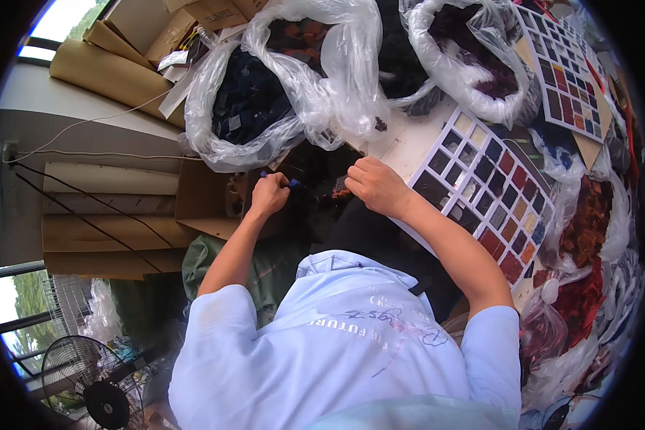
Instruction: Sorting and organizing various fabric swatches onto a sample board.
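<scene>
My left hand (pixel 269 194) is closed around a small blue piece (pixel 293 183), which pokes out past its fingertips; its exact kind is unclear. A short way to the right, my right hand (pixel 377 188) has its fingers pinched together, and whatever lies in them is hidden. Below its fingertips shows a small reddish-orange bit (pixel 342 192) against a dark area. Just beyond my hands stands a clear plastic bag (pixel 199 122) of dark blue pieces. Close to my right forearm lies a white sample board (pixel 444 129) with rows of coloured swatches.
More plastic bags stand at the back, including one with dark red pieces (pixel 493 84). A second swatch board (pixel 562 79) is at far right, above bags of rust-coloured pieces (pixel 588 222). Cardboard rolls (pixel 107 79), hanging cords and a black fan (pixel 93 387) occupy the left.
</scene>
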A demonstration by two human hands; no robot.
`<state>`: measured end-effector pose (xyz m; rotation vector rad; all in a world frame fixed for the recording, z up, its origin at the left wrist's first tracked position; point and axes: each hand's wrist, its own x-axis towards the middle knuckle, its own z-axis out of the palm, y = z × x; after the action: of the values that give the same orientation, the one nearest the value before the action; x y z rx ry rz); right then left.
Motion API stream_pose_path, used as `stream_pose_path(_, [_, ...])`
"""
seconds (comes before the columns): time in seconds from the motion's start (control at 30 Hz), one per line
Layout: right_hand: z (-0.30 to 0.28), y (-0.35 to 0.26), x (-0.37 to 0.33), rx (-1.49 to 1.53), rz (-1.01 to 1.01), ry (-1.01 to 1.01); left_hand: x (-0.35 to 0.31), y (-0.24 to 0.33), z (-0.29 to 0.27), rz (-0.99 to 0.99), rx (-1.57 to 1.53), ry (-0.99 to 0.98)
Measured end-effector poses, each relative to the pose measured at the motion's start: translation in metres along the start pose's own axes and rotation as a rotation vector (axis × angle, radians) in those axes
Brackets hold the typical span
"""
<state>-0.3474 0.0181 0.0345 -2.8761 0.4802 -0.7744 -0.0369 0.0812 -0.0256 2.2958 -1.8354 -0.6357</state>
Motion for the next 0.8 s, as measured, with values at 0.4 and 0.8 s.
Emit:
stream_pose_path(0.4, [-0.061, -0.018, -0.052, -0.08, 0.349, 0.208, -0.021, 0.008, 0.002, 0.598, 0.006, 0.485])
stream_pose_path(0.8, [-0.126, -0.024, -0.209, 0.699, 1.589, 1.216, 0.021, 0.221, 0.005, 0.21, -1.013, -0.321])
